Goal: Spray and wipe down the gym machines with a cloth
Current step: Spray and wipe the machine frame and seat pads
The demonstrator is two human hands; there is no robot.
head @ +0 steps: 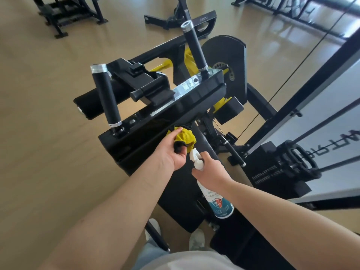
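Observation:
A black and yellow gym machine (194, 88) fills the middle of the head view, with two upright black handles (107, 96) on its top bar. My left hand (173, 151) grips a bunched yellow and black cloth (186, 138) against the machine's black pad (136, 141) just under the bar. My right hand (211, 170) holds a white spray bottle (218, 199) by its neck, right beside the left hand. The bottle's white nozzle (195, 158) points up toward the cloth.
A weight stack with cables (292, 164) and a white-panelled frame (311, 121) stand to the right. Other black machines (66, 14) sit at the far end of the wooden floor (42, 114). My shoes (196, 240) are beside the machine's base.

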